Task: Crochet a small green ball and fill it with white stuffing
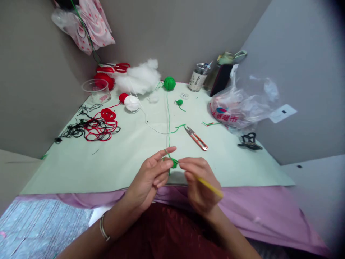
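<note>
Fingers of the left hand [144, 178] pinch a small green yarn piece [175, 164] over the near edge of a desk [113, 165], while those of the right hand [199, 196] grasp a yellow-handled tool [210, 186], apparently a crochet hook, against it. The piece looks begun but unfinished, with more stitching apparently left: an uncut green strand [168, 117] runs ahead from the fingers. Just beyond them, slightly right, lie orange-handled snips [198, 139]; farther ahead, a second green piece [179, 102] with a loose tail looks nearer completion. Well to the fingers' right, a plastic bag [233, 108] shows red characters ending "超市" (supermarket), the rest creased. Far left, a clear cup [97, 95] bears red print too small to read. Farthest ahead, a green yarn ball [169, 83] sits left of a pen holder [197, 80] whose dark lettering is illegible.
</note>
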The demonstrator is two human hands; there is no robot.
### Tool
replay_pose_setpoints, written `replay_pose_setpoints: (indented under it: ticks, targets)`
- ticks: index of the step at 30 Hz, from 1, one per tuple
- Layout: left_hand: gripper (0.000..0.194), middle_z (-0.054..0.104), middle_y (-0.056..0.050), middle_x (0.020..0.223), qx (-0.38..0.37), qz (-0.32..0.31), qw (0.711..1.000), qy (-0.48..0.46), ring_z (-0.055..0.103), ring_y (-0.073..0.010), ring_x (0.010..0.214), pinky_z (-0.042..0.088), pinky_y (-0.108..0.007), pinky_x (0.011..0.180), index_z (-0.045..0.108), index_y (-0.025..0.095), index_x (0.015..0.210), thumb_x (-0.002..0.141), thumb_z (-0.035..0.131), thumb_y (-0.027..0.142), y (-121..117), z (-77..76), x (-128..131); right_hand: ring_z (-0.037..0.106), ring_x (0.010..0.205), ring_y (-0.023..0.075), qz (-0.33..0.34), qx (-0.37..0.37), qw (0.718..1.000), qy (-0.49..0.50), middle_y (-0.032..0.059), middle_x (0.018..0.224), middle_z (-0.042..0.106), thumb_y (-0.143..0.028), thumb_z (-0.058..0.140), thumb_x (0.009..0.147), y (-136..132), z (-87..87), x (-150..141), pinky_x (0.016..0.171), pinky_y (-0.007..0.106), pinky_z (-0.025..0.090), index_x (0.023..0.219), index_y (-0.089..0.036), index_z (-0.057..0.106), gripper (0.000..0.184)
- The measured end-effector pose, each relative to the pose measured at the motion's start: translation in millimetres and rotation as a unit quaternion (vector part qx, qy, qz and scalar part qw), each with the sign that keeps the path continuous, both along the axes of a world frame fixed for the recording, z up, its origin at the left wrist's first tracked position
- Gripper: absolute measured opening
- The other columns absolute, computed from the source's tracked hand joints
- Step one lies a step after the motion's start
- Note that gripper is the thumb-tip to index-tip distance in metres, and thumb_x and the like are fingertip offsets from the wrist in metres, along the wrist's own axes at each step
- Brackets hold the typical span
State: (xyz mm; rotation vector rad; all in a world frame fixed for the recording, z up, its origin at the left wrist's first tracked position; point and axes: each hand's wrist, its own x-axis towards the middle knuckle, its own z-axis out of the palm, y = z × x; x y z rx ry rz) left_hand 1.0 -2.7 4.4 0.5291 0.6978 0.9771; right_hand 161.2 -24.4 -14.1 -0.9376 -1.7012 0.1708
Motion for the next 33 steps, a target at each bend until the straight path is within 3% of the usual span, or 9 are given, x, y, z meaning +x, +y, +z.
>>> replay_pose_setpoints:
  ticks: [3, 5, 9, 13, 16, 19, 23, 28, 33]
  targets:
    - [0.036, 0.054, 0.006, 0.076, 0.011, 0.022, 1.000, 0.006, 0.024, 0.0042, 0.043, 0.020, -0.013, 0.041, 0.076, 0.017, 0.117, 0.082, 0.083, 0.021, 1.8, 2.1, -1.4, 0.066, 0.078, 0.0153, 0.045, -0.097, 0.979, 0.173, 0.0023, 0.089, 0.071, -0.009, 0.052, 0.102, 4.6, 4.2, -2.5, 0.069, 0.031, 0.057, 0.107, -0.025, 0.074, 0.027]
    - [0.034, 0.059, 0.004, 0.082, 0.036, 0.022, 0.999, 0.026, 0.029, 0.0041, 0.044, 0.022, -0.013, 0.041, 0.078, 0.020, 0.113, 0.080, 0.085, 0.022, 0.5, 2.0, 0.4, 0.067, 0.080, 0.0153, 0.077, -0.121, 0.969, 0.201, 0.0023, 0.093, 0.073, -0.010, 0.054, 0.102, 6.9, 5.6, -4.4, 0.070, 0.030, 0.057, 0.105, -0.025, 0.075, 0.026]
    - [0.035, 0.061, 0.004, 0.084, 0.078, 0.046, 0.994, 0.053, 0.038, 0.0019, 0.048, 0.029, -0.013, 0.043, 0.079, 0.024, 0.113, 0.079, 0.088, 0.025, -3.1, -1.6, 5.7, 0.070, 0.096, 0.0177, 0.063, -0.076, 0.991, 0.090, 0.0049, 0.104, 0.076, -0.005, 0.058, 0.098, 5.0, -0.1, -5.2, 0.080, 0.032, 0.059, 0.118, -0.026, 0.073, 0.032]
    - [0.041, 0.056, 0.006, 0.073, 0.025, 0.024, 0.999, 0.017, 0.031, 0.0022, 0.045, 0.025, -0.013, 0.042, 0.077, 0.021, 0.119, 0.079, 0.087, 0.025, -1.2, -3.2, 4.6, 0.070, 0.101, 0.0203, 0.010, -0.005, 0.999, -0.036, 0.0087, 0.114, 0.074, -0.005, 0.064, 0.094, 0.0, -4.5, -1.1, 0.082, 0.033, 0.059, 0.125, -0.027, 0.073, 0.039]
    - [0.036, 0.045, 0.009, 0.064, -0.020, 0.000, 1.000, -0.018, 0.024, 0.0018, 0.045, 0.024, -0.012, 0.043, 0.079, 0.016, 0.116, 0.081, 0.085, 0.023, 2.2, -1.7, 1.2, 0.069, 0.087, 0.0173, 0.016, -0.056, 0.996, 0.075, 0.0045, 0.099, 0.075, -0.006, 0.059, 0.097, 1.2, 1.0, 1.2, 0.075, 0.032, 0.058, 0.117, -0.027, 0.075, 0.033]
    - [0.029, 0.054, 0.005, 0.070, 0.001, 0.023, 1.000, -0.001, 0.037, 0.0007, 0.051, 0.033, -0.011, 0.049, 0.082, 0.017, 0.108, 0.080, 0.086, 0.022, 3.0, -0.6, 0.7, 0.065, 0.074, 0.0143, 0.059, -0.125, 0.966, 0.217, 0.0014, 0.088, 0.072, -0.011, 0.056, 0.101, 5.4, 7.8, -0.2, 0.068, 0.030, 0.055, 0.105, -0.027, 0.077, 0.027]
    - [0.027, 0.071, -0.002, 0.087, 0.056, 0.033, 0.996, 0.053, 0.065, -0.0106, 0.083, 0.050, -0.020, 0.081, 0.082, 0.022, 0.104, 0.078, 0.088, 0.025, 0.0, -2.9, 3.0, 0.068, 0.084, 0.0161, 0.112, -0.157, 0.954, 0.230, 0.0035, 0.096, 0.076, -0.015, 0.061, 0.100, 8.6, 8.4, -4.3, 0.073, 0.031, 0.056, 0.103, -0.026, 0.079, 0.022]
    - [0.039, 0.070, -0.002, 0.092, 0.078, 0.038, 0.993, 0.083, 0.066, -0.0151, 0.090, 0.050, -0.028, 0.092, 0.078, 0.023, 0.115, 0.077, 0.088, 0.025, -1.6, -5.4, 2.0, 0.068, 0.076, 0.0150, 0.111, -0.198, 0.935, 0.272, 0.0042, 0.095, 0.077, -0.020, 0.058, 0.102, 7.8, 2.8, -3.1, 0.070, 0.031, 0.057, 0.103, -0.024, 0.078, 0.020]
    - [0.036, 0.067, -0.001, 0.089, 0.086, 0.037, 0.991, 0.093, 0.064, -0.0150, 0.089, 0.048, -0.029, 0.092, 0.078, 0.022, 0.116, 0.080, 0.085, 0.025, -1.1, -3.4, 0.6, 0.069, 0.075, 0.0151, 0.153, -0.221, 0.911, 0.314, 0.0049, 0.098, 0.078, -0.023, 0.056, 0.104, 9.4, -0.1, 0.1, 0.071, 0.032, 0.058, 0.104, -0.023, 0.076, 0.020]
